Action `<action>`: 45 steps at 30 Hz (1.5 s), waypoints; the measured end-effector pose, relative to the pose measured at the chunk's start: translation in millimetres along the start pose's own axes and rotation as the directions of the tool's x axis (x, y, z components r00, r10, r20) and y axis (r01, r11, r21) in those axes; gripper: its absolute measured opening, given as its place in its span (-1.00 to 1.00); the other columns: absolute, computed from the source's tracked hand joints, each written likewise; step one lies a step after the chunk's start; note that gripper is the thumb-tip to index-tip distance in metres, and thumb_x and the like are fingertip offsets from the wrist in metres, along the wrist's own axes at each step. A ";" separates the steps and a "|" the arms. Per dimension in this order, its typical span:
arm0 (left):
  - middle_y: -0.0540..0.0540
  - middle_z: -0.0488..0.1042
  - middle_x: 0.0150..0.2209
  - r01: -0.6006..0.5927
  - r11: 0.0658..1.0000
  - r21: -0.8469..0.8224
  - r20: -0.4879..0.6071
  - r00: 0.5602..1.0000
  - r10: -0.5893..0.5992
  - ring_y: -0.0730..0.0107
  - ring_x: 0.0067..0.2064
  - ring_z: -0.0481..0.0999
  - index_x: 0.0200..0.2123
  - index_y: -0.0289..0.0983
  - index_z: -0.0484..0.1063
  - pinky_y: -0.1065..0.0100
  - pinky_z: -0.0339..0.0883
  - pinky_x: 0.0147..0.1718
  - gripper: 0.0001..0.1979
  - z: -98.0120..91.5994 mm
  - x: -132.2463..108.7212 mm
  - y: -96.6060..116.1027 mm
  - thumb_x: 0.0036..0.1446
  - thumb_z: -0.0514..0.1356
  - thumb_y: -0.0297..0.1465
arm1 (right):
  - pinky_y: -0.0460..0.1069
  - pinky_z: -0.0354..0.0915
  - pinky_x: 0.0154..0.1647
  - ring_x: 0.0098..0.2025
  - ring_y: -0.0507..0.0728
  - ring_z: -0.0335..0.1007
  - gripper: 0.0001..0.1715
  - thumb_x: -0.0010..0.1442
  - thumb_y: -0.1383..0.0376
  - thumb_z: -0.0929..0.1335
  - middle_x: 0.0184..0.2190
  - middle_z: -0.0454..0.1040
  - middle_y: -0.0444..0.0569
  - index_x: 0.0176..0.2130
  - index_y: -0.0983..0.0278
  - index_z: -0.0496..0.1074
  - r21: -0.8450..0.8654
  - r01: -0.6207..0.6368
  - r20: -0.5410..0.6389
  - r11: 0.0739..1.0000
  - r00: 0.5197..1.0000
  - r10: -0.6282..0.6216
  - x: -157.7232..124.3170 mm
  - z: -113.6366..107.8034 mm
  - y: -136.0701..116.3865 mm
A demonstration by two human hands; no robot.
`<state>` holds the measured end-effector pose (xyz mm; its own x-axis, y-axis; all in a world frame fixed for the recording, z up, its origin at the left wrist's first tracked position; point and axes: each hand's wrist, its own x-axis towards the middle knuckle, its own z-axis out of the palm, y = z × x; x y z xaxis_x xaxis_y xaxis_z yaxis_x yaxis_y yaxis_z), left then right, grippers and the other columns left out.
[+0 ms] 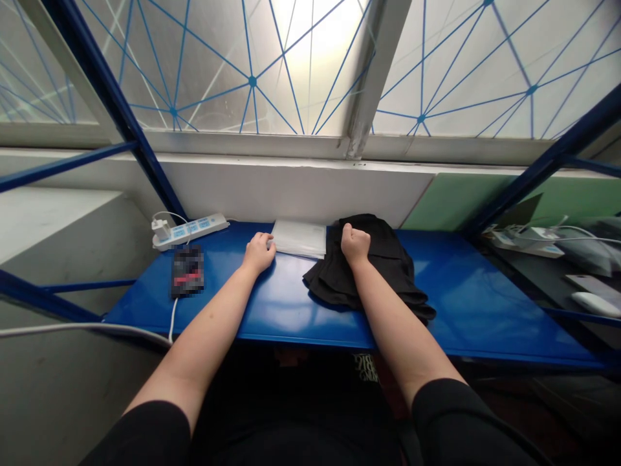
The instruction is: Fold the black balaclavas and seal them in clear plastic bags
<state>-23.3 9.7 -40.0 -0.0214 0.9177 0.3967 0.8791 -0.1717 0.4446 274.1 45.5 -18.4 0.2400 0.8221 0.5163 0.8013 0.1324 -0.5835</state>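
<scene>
My left hand (259, 252) rests on the blue shelf with its fingers loosely curled against the left edge of a flat white packet (299, 238). Whether it grips the packet is hard to tell. My right hand (356, 244) is balled into a fist on a crumpled black cloth (369, 275), and the fist seems to hold a fold of it. The cloth overlaps the packet's right corner. Left of my left hand lies a dark phone-like device (187, 272), its surface blurred out, with a white cable (172, 321) running from it.
The blue metal shelf (485, 304) runs beneath everything, with a white power strip (190, 231) at its back left. A wall and frosted window stand behind it. Blue uprights flank it. To the right, a lower surface holds another power strip (528, 243) and a white mouse-like object (596, 304).
</scene>
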 end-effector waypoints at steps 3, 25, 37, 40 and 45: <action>-0.17 0.48 -0.02 0.000 1.000 -0.010 -0.009 1.000 0.000 0.20 0.05 0.48 -0.07 -0.23 0.49 0.22 0.35 0.07 -0.74 0.7 0.1 -1.1 0.23 0.08 -0.38 | -0.04 0.27 -0.30 -0.39 0.15 0.50 -0.50 0.21 0.24 0.17 -0.50 0.58 0.02 -0.43 0.30 0.63 0.195 -0.006 0.053 0.981 0.999 -0.005 0.5 3.6 2.4; -0.22 0.47 -0.08 0.071 0.995 -0.074 0.005 0.997 -0.071 0.16 0.02 0.47 -0.09 -0.28 0.43 0.18 0.35 0.11 -0.75 2.7 -3.9 -6.6 0.19 0.08 -0.42 | -0.03 0.14 -0.43 -0.54 0.13 0.39 -0.41 0.27 0.12 0.21 -0.68 0.43 0.04 -0.66 0.29 0.45 0.017 0.009 0.328 1.000 0.944 -0.014 -5.4 16.7 -3.5; -0.22 0.48 -0.01 0.068 0.996 0.053 0.044 0.997 -0.071 0.04 0.07 0.43 0.01 -0.26 0.39 0.10 0.31 0.11 -0.69 5.0 -9.4 1.1 0.20 0.08 -0.39 | -0.02 0.03 -0.47 -0.55 0.10 0.33 -0.38 0.31 0.07 0.18 -0.62 0.45 0.03 -0.65 0.27 0.40 -0.068 0.112 0.420 0.991 0.905 -0.073 -7.1 14.8 -4.7; -0.25 0.47 0.01 0.043 0.993 0.107 0.051 0.997 -0.049 0.00 0.08 0.40 0.03 -0.28 0.37 0.08 0.30 0.10 -0.67 6.5 -23.0 5.7 0.20 0.10 -0.39 | -0.02 0.02 -0.45 -0.50 0.11 0.35 -0.43 0.29 0.10 0.21 -0.60 0.47 0.01 -0.64 0.25 0.39 -0.087 0.151 0.445 0.985 0.890 -0.098 -14.1 15.3 -0.3; -0.28 0.44 0.04 0.004 0.984 0.180 0.043 0.999 -0.012 -0.03 0.11 0.37 0.08 -0.32 0.34 0.07 0.29 0.09 -0.63 6.1 -28.4 11.6 0.21 0.10 -0.39 | -0.02 0.03 -0.43 -0.45 0.12 0.37 -0.45 0.29 0.09 0.22 -0.54 0.51 0.03 -0.61 0.25 0.42 -0.114 0.144 0.456 0.983 0.887 -0.077 -13.7 14.9 -0.3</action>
<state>-9.6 -16.1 -51.0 -0.0110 0.9342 0.3565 0.9505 -0.1010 0.2939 262.4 42.4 -34.7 -0.0989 0.9711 0.2170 0.8845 0.1857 -0.4280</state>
